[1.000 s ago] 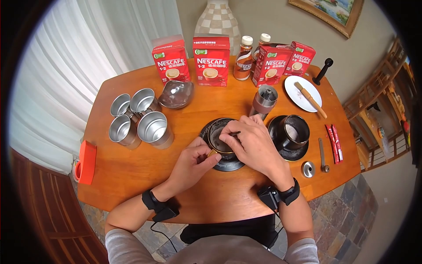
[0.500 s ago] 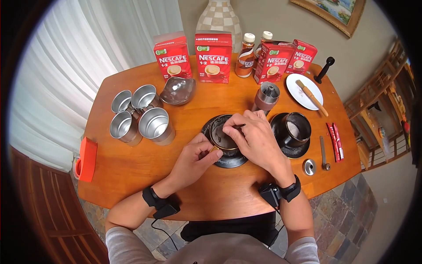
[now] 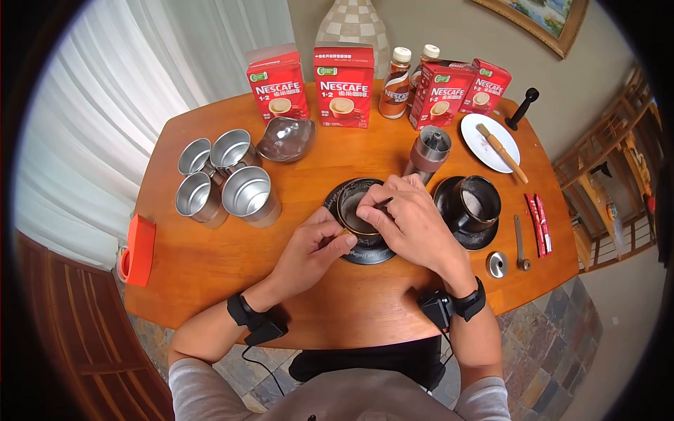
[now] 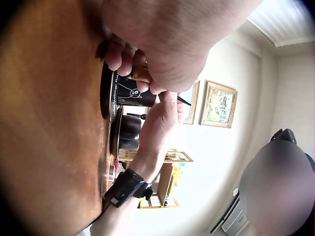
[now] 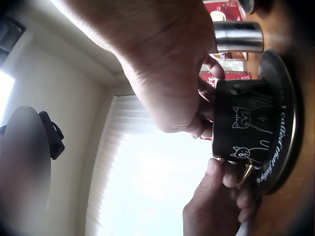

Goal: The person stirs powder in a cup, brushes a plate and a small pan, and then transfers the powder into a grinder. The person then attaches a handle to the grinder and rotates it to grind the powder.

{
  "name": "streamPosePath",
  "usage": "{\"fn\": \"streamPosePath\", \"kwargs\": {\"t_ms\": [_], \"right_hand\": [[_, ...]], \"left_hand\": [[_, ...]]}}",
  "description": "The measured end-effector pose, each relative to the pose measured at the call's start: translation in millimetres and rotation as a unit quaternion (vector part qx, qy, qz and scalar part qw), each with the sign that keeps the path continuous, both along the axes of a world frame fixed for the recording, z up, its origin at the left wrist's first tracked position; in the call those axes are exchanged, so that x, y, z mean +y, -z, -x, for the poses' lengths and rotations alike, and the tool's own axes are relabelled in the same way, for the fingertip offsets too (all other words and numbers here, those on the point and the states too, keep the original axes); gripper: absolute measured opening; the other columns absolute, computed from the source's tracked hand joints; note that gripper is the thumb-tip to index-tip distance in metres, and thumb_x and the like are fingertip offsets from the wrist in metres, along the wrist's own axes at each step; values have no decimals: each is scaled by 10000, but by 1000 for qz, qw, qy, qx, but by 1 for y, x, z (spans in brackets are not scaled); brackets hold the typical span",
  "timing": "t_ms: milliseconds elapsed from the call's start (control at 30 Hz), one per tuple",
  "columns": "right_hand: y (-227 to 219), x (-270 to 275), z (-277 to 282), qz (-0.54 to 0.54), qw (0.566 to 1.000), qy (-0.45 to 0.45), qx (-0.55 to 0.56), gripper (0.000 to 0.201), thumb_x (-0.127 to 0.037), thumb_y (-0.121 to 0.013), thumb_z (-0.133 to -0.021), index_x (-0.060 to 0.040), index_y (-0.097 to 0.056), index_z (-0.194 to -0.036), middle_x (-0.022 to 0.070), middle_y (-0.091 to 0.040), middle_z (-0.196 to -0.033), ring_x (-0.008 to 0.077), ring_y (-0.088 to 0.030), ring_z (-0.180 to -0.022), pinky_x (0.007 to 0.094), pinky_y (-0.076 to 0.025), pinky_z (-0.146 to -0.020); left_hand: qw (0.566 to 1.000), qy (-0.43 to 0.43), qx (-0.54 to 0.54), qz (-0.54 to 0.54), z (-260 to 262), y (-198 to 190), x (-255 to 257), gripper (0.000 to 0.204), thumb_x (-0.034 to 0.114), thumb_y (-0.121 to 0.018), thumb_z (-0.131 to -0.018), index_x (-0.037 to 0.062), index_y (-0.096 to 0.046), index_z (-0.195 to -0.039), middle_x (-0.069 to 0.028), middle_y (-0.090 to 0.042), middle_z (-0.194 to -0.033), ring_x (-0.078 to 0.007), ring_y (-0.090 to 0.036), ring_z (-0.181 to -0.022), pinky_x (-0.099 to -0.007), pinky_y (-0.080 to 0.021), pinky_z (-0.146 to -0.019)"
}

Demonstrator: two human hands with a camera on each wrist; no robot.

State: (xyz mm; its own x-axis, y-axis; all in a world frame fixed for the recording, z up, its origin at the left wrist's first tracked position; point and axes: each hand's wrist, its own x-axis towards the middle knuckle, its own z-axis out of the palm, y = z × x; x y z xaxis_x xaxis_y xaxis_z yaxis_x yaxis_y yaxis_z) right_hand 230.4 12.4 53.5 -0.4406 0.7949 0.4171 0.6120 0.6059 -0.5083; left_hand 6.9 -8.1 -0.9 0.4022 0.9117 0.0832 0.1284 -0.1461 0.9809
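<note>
A black cup (image 5: pixel 243 118) with white cat drawings and a gold handle sits on a black saucer (image 3: pixel 368 256) with white lettering. My left hand (image 3: pixel 309 251) pinches the cup's handle between thumb and fingers, at the near left of the rim. Over the mouth of the cup, my right hand (image 3: pixel 413 228) pinches a thin dark utensil (image 4: pixel 184 101). Its upper end pokes out past the fingers; its lower end is hidden by the hand and cup, so I cannot tell its kind. The cup's dark inside shows left of the right fingers.
Right of my hand stands a second black cup (image 3: pixel 460 219). A steel grinder (image 3: pixel 427 153) is behind. Several steel mugs (image 3: pixel 251 196) and a glass bowl (image 3: pixel 286 139) are left. Beyond the plate (image 3: pixel 472 144) with its brush (image 3: pixel 502 154) stand red boxes (image 3: pixel 342 91). Sachets (image 3: pixel 539 224) lie right.
The head view has shifted slightly, so the table's things appear a little higher. The utensil's upper end has tilted slightly between my right fingers. Both hands keep their places at the cup.
</note>
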Motion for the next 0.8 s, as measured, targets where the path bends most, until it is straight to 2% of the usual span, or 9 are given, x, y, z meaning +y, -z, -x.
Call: {"fn": "streamPosePath", "kwargs": {"t_ms": [267,333,433,533,633,667,733,767,800], "right_hand": [[-3,-1,-3,20,1000,-16,-3,151,-177,-691,-969,-34,-741,-964,131,-645,-841,303,-578,-899,409,-388,-881],[-1,1,1,-7,1000,1,11,148,-176,-695,-963,-38,-748,-971,126,-651,-849,296,-580,-904,406,-389,-882],[-1,0,0,-21,1000,3,16,146,-174,-700,-957,-40,-757,-974,120,-660,-858,286,-581,-911,406,-389,-881],[-1,0,-1,-3,1000,-16,12,149,-175,-704,-953,-39,-762,-971,114,-668,-866,280,-580,-912,407,-388,-877],[0,0,1,-32,999,7,10,156,-182,-708,-953,-36,-763,-965,116,-671,-869,279,-577,-908,407,-388,-875],[-1,0,3,-51,998,22,9,159,-184,-710,-953,-34,-763,-962,118,-672,-870,279,-576,-906,408,-388,-875],[-2,0,-3,-13,1000,8,-3,163,-189,-709,-959,-34,-759,-958,127,-661,-854,278,-572,-901,406,-388,-873],[-3,0,-5,6,1000,0,-9,165,-192,-708,-962,-34,-757,-956,132,-655,-846,278,-571,-898,406,-388,-873],[-2,1,-4,-19,1000,6,1,167,-193,-705,-966,-34,-755,-954,135,-640,-830,281,-567,-892,406,-389,-872]], "left_hand": [[1000,-1,2,-3,0,-1,0,311,183,-732,-1012,-10,-566,-833,-29,-438,-896,-134,-420,-792,-303,-368,-687],[1000,-1,-1,-6,-1,0,0,314,183,-734,-1011,-11,-566,-831,-29,-438,-894,-135,-419,-788,-303,-367,-683],[999,17,38,-17,5,5,3,270,217,-683,-1053,-2,-662,-896,-13,-502,-1018,-68,-536,-701,-230,-433,-570],[999,16,29,-23,4,7,3,270,220,-683,-1053,1,-660,-898,-13,-503,-1019,-66,-536,-702,-227,-434,-568],[999,17,33,-27,4,7,3,269,223,-683,-1054,5,-658,-897,-11,-500,-1014,-63,-535,-702,-224,-432,-563],[999,11,22,-20,2,5,2,274,207,-702,-1038,-1,-630,-875,-16,-479,-970,-85,-496,-725,-250,-411,-597],[1000,-5,1,-7,-1,0,0,308,176,-740,-1007,-12,-573,-829,-26,-439,-882,-128,-418,-773,-302,-367,-665],[1000,-6,1,-7,-1,1,0,309,178,-740,-1008,-12,-574,-829,-25,-440,-883,-128,-419,-773,-301,-367,-665],[1000,-6,0,-7,-1,1,0,311,181,-740,-1008,-12,-576,-828,-25,-441,-885,-127,-419,-773,-301,-367,-665]]}}
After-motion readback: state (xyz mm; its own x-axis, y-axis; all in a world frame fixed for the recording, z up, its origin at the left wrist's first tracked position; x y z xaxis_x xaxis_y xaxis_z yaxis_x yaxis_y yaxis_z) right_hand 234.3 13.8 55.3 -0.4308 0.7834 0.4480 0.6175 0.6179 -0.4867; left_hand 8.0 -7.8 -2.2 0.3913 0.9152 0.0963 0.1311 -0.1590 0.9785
